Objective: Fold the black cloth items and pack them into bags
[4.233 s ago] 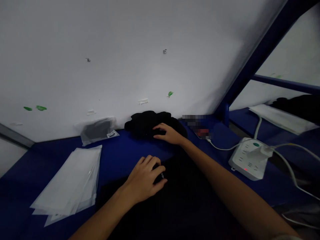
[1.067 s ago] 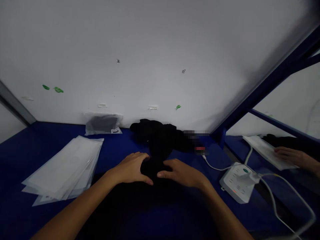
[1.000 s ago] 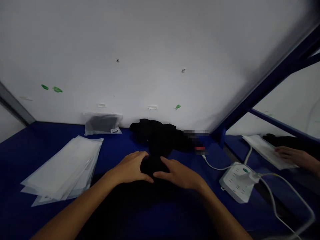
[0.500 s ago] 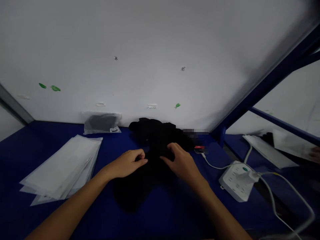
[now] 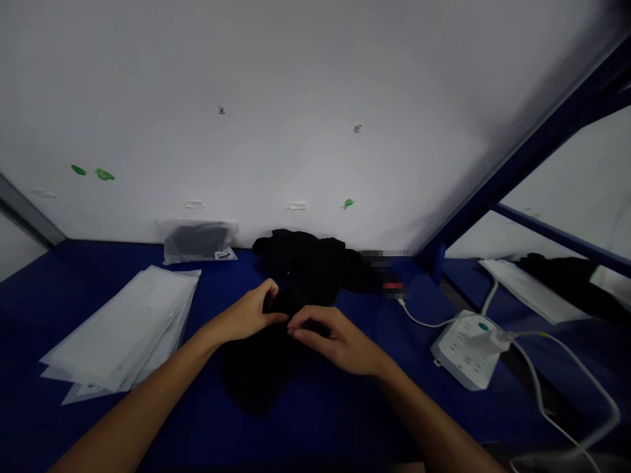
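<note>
Black cloth lies on the blue table in front of me; its folds are too dark to make out, so I cannot tell what kind of item it is. My left hand is curled around part of it, thumb and fingers bent with dark fabric between them. Close beside it, my right hand is closed in a pinch at the cloth, fingertips nearly meeting the left thumb. Behind both hands a heap of black cloth rests against the wall; where the two portions join is hard to see.
Flat clear plastic bags are stacked at left. A packed dark item in a clear bag leans on the wall. On the right, a white power strip trails cables. A blue frame bar borders another table with black fabric.
My right hand has moved left and nearer, its fingers closing to a pinch beside the left hand. My left hand has shifted slightly left. Black fabric on the neighbouring table has changed position.
</note>
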`<move>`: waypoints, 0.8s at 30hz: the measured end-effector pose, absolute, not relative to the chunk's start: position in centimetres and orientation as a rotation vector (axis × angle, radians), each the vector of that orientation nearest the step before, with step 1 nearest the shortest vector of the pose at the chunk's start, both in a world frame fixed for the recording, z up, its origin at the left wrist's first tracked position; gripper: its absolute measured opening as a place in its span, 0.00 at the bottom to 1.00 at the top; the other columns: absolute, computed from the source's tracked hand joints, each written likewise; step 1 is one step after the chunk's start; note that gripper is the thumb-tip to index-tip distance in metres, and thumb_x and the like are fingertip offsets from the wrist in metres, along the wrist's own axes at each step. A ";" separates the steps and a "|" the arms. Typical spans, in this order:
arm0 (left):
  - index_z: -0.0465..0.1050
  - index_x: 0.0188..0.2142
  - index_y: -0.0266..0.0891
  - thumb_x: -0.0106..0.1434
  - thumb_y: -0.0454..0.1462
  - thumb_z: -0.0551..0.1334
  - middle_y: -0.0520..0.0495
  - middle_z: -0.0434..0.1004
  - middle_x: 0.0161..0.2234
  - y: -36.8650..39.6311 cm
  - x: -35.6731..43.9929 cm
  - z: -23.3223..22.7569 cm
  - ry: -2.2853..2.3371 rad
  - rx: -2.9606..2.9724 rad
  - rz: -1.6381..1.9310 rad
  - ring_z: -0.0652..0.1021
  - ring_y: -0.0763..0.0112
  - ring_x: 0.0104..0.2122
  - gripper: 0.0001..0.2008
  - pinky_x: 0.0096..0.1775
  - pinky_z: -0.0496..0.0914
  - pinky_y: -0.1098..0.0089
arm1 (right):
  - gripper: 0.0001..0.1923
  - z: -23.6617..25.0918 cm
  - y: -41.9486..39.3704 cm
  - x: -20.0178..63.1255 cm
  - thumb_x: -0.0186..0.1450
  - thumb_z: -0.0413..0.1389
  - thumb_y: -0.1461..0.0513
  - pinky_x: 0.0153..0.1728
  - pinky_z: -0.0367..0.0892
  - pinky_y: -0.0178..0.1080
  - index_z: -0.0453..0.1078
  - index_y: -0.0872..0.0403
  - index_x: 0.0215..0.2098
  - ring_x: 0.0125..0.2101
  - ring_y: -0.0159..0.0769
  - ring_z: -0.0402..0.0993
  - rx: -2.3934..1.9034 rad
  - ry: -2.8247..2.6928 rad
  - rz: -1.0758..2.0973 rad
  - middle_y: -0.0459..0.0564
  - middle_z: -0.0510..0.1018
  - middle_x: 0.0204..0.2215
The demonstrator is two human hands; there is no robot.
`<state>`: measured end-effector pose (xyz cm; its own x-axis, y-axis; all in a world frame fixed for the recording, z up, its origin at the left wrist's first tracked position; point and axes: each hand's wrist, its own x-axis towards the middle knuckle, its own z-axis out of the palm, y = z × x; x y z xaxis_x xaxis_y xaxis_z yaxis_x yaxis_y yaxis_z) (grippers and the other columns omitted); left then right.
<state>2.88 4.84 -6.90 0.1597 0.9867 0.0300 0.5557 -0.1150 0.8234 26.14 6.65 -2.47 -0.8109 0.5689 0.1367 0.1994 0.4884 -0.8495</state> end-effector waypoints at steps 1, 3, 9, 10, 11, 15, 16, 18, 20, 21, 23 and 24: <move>0.61 0.36 0.42 0.58 0.45 0.67 0.56 0.66 0.31 4.8 3.0 -6.9 1.493 1.776 0.808 0.68 0.71 0.31 0.16 0.33 0.61 0.70 | 0.09 -2.6 6.9 26.2 0.71 0.54 0.56 0.39 0.68 0.36 0.73 0.51 0.43 0.37 0.34 0.74 -0.676 -2.303 1.241 0.46 0.78 0.37; 0.61 0.36 0.42 0.55 0.44 0.69 0.55 0.66 0.31 4.7 3.1 -6.9 1.544 1.797 0.810 0.68 0.70 0.32 0.18 0.34 0.61 0.69 | 0.09 -3.1 7.5 26.3 0.70 0.55 0.56 0.37 0.67 0.36 0.72 0.51 0.43 0.36 0.34 0.73 -0.830 -2.264 1.069 0.47 0.78 0.36; 0.61 0.36 0.43 0.56 0.46 0.69 0.54 0.68 0.33 4.7 3.0 -6.8 1.625 1.848 0.732 0.70 0.67 0.33 0.19 0.34 0.62 0.68 | 0.19 -5.0 8.7 26.3 0.73 0.46 0.49 0.49 0.65 0.45 0.73 0.51 0.47 0.45 0.43 0.75 -1.217 -2.411 0.784 0.53 0.78 0.44; 0.62 0.35 0.43 0.56 0.47 0.68 0.53 0.69 0.34 4.7 3.0 -6.8 1.644 1.881 0.716 0.71 0.67 0.34 0.18 0.35 0.63 0.68 | 0.21 -5.1 8.7 26.2 0.73 0.46 0.48 0.50 0.64 0.46 0.72 0.51 0.48 0.47 0.44 0.74 -1.215 -2.417 0.849 0.54 0.78 0.45; 0.62 0.34 0.42 0.57 0.48 0.68 0.52 0.70 0.35 4.7 3.0 -6.9 1.670 1.924 0.698 0.71 0.65 0.35 0.18 0.36 0.63 0.67 | 0.22 -5.2 8.6 26.1 0.72 0.47 0.46 0.50 0.64 0.46 0.71 0.52 0.50 0.48 0.45 0.74 -1.200 -2.409 0.908 0.54 0.78 0.46; 0.68 0.33 0.41 0.57 0.56 0.65 0.47 0.70 0.38 4.6 3.1 -6.9 1.804 2.073 0.615 0.72 0.59 0.39 0.21 0.41 0.65 0.62 | 0.23 -5.0 8.1 25.6 0.70 0.52 0.48 0.47 0.66 0.43 0.65 0.51 0.56 0.48 0.44 0.74 -1.162 -2.321 1.078 0.54 0.77 0.48; 0.69 0.33 0.41 0.57 0.58 0.63 0.46 0.70 0.38 4.5 3.0 -6.8 1.827 2.072 0.599 0.72 0.58 0.40 0.23 0.41 0.65 0.61 | 0.22 -4.9 8.1 25.6 0.69 0.53 0.48 0.46 0.67 0.43 0.64 0.50 0.57 0.47 0.43 0.75 -1.176 -2.293 1.104 0.53 0.77 0.48; 0.72 0.32 0.41 0.58 0.60 0.61 0.45 0.71 0.38 4.3 2.6 -6.4 1.823 2.035 0.572 0.73 0.59 0.39 0.25 0.40 0.66 0.62 | 0.22 -4.9 8.4 25.8 0.68 0.55 0.49 0.43 0.67 0.41 0.65 0.50 0.55 0.44 0.41 0.75 -1.193 -2.243 1.148 0.52 0.78 0.45; 0.75 0.31 0.42 0.60 0.60 0.59 0.46 0.72 0.38 4.1 2.1 -5.8 1.750 1.993 0.547 0.74 0.61 0.36 0.24 0.37 0.66 0.65 | 0.21 -4.9 8.9 26.1 0.67 0.57 0.49 0.41 0.68 0.40 0.66 0.50 0.53 0.41 0.39 0.75 -1.185 -2.213 1.186 0.50 0.77 0.43; 0.76 0.32 0.43 0.61 0.58 0.60 0.47 0.72 0.37 4.0 1.8 -5.5 1.714 1.975 0.549 0.74 0.63 0.35 0.23 0.36 0.66 0.66 | 0.20 -4.9 9.2 26.3 0.66 0.58 0.50 0.41 0.68 0.40 0.67 0.50 0.52 0.41 0.39 0.75 -1.185 -2.205 1.189 0.49 0.77 0.42; 0.78 0.34 0.44 0.61 0.55 0.61 0.49 0.73 0.34 4.0 1.5 -5.0 1.668 1.935 0.587 0.74 0.66 0.32 0.18 0.33 0.65 0.68 | 0.20 -4.9 9.5 26.7 0.65 0.59 0.51 0.41 0.68 0.40 0.68 0.50 0.51 0.40 0.39 0.75 -1.216 -2.202 1.126 0.49 0.78 0.41; 0.78 0.34 0.44 0.62 0.54 0.62 0.50 0.73 0.32 4.0 1.5 -4.8 1.656 1.898 0.626 0.74 0.68 0.30 0.17 0.32 0.64 0.69 | 0.20 -4.8 9.5 26.8 0.64 0.60 0.51 0.42 0.68 0.41 0.68 0.50 0.51 0.40 0.39 0.75 -1.241 -2.209 1.060 0.49 0.78 0.40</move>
